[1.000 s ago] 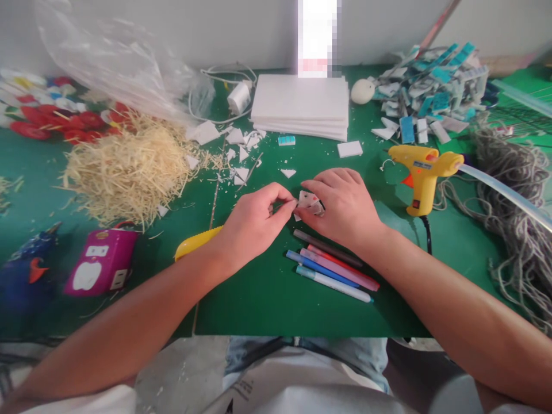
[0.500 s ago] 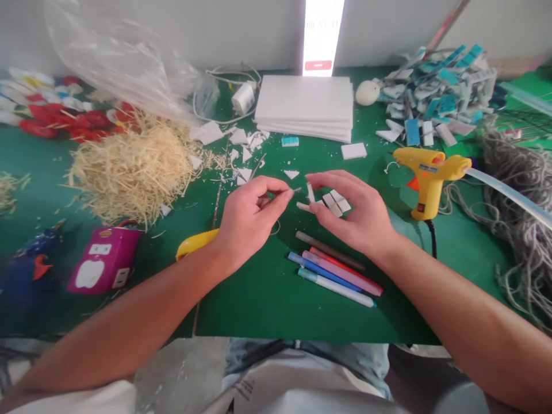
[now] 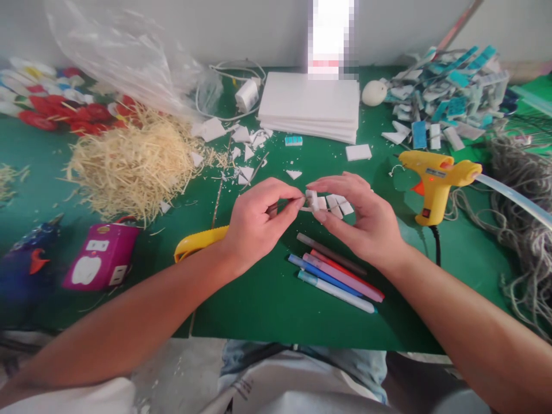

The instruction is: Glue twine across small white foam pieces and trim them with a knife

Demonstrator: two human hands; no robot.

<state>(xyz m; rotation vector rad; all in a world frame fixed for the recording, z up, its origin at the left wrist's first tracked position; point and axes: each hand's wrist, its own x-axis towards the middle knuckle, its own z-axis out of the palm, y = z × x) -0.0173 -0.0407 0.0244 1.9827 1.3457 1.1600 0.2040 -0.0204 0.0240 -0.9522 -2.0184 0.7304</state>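
My left hand is closed in a pinch, thumb against forefinger, on the end of a thin grey strand that is mostly hidden. Facing it, my right hand grips a small white foam piece between thumb and fingers. The left fingertips almost meet this piece; whether they touch I cannot tell. Under the arch of my right hand are several more small white foam pieces with a thin strand across them. Several markers lie just below the right hand. A yellow-handled tool is partly covered by my left forearm.
A yellow glue gun stands on the right, near grey cord. White foam sheets are stacked at the back. Straw, foam scraps and a purple power socket box occupy the left. Blue-and-white foam pieces are heaped back right.
My left hand has moved right and slightly down, bringing the strand's end up to the foam piece in my right hand. The gap between the hands has nearly closed.
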